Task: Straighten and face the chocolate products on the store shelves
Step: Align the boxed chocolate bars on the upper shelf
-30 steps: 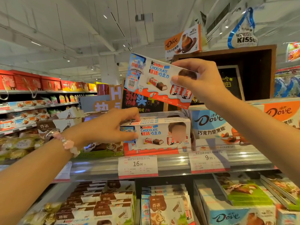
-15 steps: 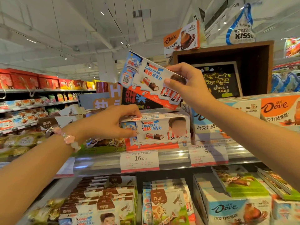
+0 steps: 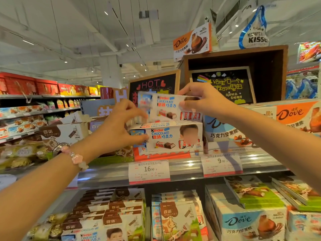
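Observation:
A white, blue and orange Kinder Chocolate box (image 3: 169, 108), blurred by motion, hangs just above the stack of Kinder boxes (image 3: 172, 138) on the upper shelf. My right hand (image 3: 206, 101) grips the box by its right end, thumb on the front. My left hand (image 3: 119, 126) is at the left end of the stack, with thumb and fingers around the front box's left edge. The stack stands in an orange display tray (image 3: 163, 155), front faces toward me.
Dove cartons (image 3: 224, 134) stand right of the stack, brown-and-white chocolate cartons (image 3: 66, 133) to its left. Price tags (image 3: 149, 171) hang on the steel shelf edge (image 3: 187, 169). Chalkboard signs (image 3: 154, 86) rise behind. The lower shelf holds several chocolate boxes (image 3: 178, 220).
My right hand has brought the held Kinder box down from well above the stack to just over its top and levelled it. My left hand stayed at the stack's left end.

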Demonstrator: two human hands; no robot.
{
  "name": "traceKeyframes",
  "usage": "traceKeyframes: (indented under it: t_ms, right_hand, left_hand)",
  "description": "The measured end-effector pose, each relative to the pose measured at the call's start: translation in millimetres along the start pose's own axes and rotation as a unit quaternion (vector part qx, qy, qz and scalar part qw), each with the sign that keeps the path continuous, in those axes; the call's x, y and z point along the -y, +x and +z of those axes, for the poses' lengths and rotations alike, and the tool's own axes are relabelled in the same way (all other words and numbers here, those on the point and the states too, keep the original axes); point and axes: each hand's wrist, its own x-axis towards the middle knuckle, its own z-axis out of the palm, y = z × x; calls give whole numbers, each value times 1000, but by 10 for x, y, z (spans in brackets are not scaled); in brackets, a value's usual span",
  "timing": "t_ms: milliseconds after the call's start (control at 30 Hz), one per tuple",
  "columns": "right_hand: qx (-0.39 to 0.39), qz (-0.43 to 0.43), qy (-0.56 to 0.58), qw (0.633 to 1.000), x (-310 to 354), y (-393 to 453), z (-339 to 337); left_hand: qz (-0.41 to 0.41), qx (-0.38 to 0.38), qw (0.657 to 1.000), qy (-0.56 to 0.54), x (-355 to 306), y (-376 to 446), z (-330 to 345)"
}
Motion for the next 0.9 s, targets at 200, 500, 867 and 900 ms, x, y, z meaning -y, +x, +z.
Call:
traceKeyframes:
  t_ms: [200,500,867,900]
  right_hand:
    - [72,14,-56,996,42,-39,32]
    - [88,-2,-136,987,129,-20,68]
    - [36,-7,-98,994,192,-243,-362]
    - [29,-5,-92,995,169,-282,-475]
  left_hand:
    - [3,65,998,18,-20,82,-77]
    - [7,84,994,-70,0,118,-69]
    - [7,27,998,56,-390,345,106]
    - [10,18,999,44,-470,404,139]
